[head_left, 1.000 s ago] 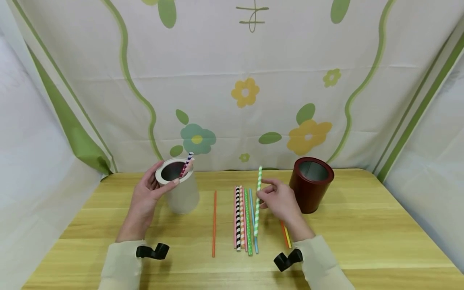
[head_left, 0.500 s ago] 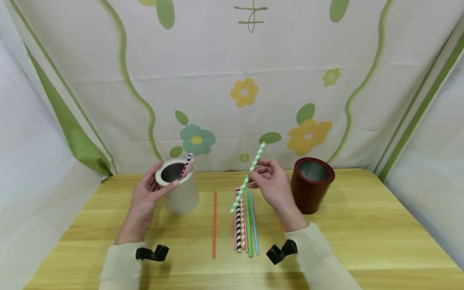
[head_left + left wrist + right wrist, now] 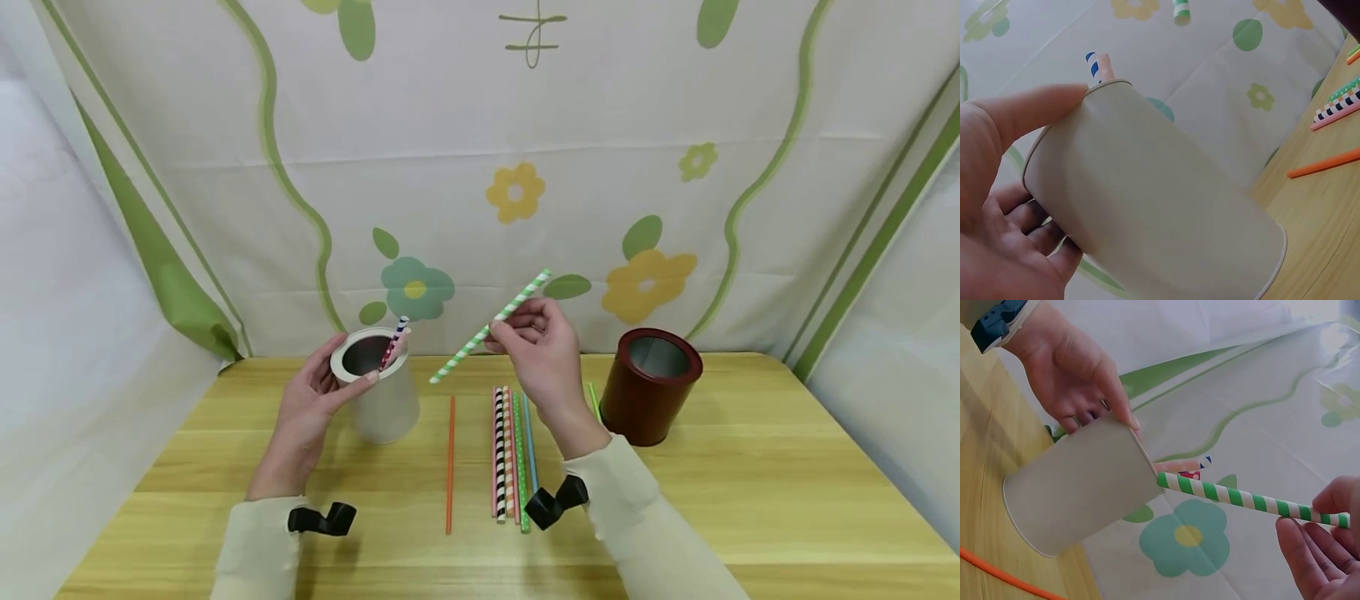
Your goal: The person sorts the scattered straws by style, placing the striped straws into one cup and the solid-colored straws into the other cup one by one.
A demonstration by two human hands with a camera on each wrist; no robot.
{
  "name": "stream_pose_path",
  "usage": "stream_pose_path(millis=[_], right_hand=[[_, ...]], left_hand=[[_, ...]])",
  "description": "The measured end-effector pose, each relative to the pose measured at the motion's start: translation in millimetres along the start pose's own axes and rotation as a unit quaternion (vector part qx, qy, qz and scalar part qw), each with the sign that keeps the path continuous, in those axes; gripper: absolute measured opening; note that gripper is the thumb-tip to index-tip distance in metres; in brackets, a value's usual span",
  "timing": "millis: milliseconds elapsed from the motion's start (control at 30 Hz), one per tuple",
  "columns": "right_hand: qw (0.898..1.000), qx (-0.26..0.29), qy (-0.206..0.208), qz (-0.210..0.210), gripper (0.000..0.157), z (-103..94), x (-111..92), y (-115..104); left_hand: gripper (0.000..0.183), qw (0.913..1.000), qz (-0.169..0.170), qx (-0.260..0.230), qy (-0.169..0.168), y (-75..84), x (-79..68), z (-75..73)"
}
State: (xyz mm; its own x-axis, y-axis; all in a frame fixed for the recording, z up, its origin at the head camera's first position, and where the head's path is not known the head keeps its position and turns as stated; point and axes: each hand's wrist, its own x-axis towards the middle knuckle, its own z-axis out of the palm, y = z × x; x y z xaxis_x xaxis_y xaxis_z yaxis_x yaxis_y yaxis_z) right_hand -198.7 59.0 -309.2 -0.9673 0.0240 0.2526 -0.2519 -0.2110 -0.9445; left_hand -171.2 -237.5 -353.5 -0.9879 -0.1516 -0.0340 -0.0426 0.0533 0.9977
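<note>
Straw with green-and-white stripes [image 3: 472, 343] is slanting above the table [image 3: 397, 517], its lower end pointing toward the white can [image 3: 386, 408], and the right hand [image 3: 547, 354] is pinching it between thumb and fingers. With that end jutting free, a slight twist could be sending it against the can or the straws [image 3: 393, 342] leaning inside. The left hand [image 3: 311, 408] is gripping the can; slackening could be letting it shift.

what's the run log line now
left hand: grips white can | right hand: pinches green-striped straw, midair | red can: upright
</note>
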Motion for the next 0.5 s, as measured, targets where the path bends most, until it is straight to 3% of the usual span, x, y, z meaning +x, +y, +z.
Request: stream_pose_path(millis=[233, 500], right_hand=[[1.000, -0.003, 0.002, -0.017, 0.029, 15.8, 4, -4], [0.999, -0.017, -0.002, -0.045, 0.027, 37.4, 2, -2]], left_hand=[[0.093, 0.9991, -0.002, 0.040, -0.013, 5.1, 0.6, -2.6], [0.093, 0.9989, -0.010, 0.043, -0.015, 8.0, -0.1, -3.5]])
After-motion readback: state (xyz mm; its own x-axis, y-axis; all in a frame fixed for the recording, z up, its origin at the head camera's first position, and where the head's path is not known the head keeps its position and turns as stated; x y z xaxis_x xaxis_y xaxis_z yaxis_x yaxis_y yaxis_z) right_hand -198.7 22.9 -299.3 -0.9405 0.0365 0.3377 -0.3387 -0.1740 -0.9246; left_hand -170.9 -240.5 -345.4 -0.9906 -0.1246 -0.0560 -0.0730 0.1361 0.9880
